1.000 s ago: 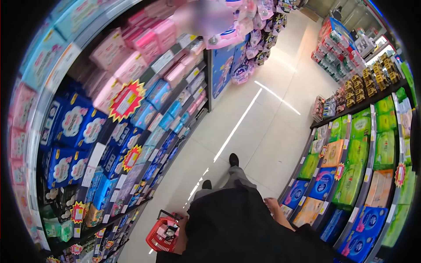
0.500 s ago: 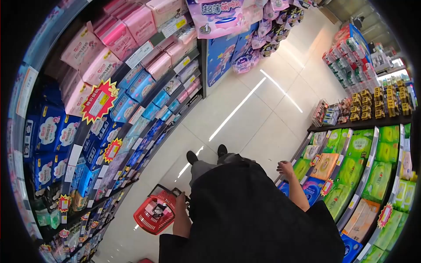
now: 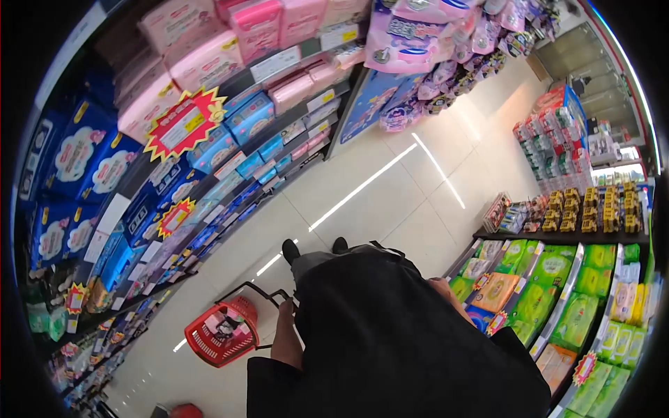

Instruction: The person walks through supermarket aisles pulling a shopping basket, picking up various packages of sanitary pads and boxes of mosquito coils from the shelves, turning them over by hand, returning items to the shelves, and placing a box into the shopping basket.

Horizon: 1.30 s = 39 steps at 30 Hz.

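My left hand [image 3: 286, 317] is closed around the black handle [image 3: 259, 287] of a red shopping basket [image 3: 201, 344], which hangs at my left side. Pink and dark packaged goods [image 3: 230, 324] lie inside the basket. On the other side, my right hand [image 3: 440, 287] is close against the front of my dark top. Its fingers are partly hidden and blurred, and I cannot make out anything in them. Nearest to that hand are the shelves with green tissue packs [image 3: 536, 299] and an orange pack [image 3: 495, 291].
Shelves on the left carry pink packs [image 3: 209, 63] and blue packs [image 3: 77, 160] behind red price tags [image 3: 185, 125]. Purple bags [image 3: 411, 35] hang at the aisle's end. A tiled floor [image 3: 362, 216] runs between the shelves. Stacked goods [image 3: 557, 146] stand at the far right.
The basket has swung left and away from my legs, its handle now more visible. My right hand has come in against my body. The view has shifted, with the left shelves appearing nearer.
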{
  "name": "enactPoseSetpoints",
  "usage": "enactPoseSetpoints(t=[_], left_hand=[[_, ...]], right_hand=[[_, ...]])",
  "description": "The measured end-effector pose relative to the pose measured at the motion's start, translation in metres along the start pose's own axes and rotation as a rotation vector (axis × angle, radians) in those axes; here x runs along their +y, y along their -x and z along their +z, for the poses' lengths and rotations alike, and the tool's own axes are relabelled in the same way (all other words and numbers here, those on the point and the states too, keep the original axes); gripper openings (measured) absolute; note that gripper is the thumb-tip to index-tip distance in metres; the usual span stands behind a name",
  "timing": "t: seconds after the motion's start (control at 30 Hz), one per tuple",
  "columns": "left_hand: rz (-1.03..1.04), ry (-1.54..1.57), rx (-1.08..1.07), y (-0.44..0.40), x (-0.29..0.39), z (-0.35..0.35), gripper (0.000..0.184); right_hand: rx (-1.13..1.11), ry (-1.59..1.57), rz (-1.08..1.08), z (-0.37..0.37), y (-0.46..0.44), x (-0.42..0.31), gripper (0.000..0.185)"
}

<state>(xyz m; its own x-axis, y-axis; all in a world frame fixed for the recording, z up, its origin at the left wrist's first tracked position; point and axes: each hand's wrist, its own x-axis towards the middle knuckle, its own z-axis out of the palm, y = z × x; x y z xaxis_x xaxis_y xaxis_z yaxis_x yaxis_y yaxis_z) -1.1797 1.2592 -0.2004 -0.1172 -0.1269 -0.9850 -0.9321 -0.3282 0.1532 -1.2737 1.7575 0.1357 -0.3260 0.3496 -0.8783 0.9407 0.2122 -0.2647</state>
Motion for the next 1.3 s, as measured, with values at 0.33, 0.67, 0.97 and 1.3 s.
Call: enactPoseSetpoints(t=[0.33, 0.67, 0.97, 1.3], left_hand=[[0.683, -0.456, 0.489, 0.111, 0.094, -0.010, 0.041], [1.747, -0.732, 0.450, 0.397, 0.397, 0.198, 0.046], [1.826, -1.153, 0.779, 0.403, 0.522, 0.254, 0.064], [1.728, -1.246, 0.609, 0.380, 0.547, 0.223, 0.053]], right_hand=[[0.034, -0.198, -0.143, -0.007, -0.067, -0.008, 0.038], [-0.175, -0.062, -0.034, -0.018, -0.086, 0.049, 0.039], [0.008, -0.279, -0.014, 0.007, -0.057, 0.043, 0.039], [0.026, -0.375, -0.037, 0.107, -0.027, 0.018, 0.032]])
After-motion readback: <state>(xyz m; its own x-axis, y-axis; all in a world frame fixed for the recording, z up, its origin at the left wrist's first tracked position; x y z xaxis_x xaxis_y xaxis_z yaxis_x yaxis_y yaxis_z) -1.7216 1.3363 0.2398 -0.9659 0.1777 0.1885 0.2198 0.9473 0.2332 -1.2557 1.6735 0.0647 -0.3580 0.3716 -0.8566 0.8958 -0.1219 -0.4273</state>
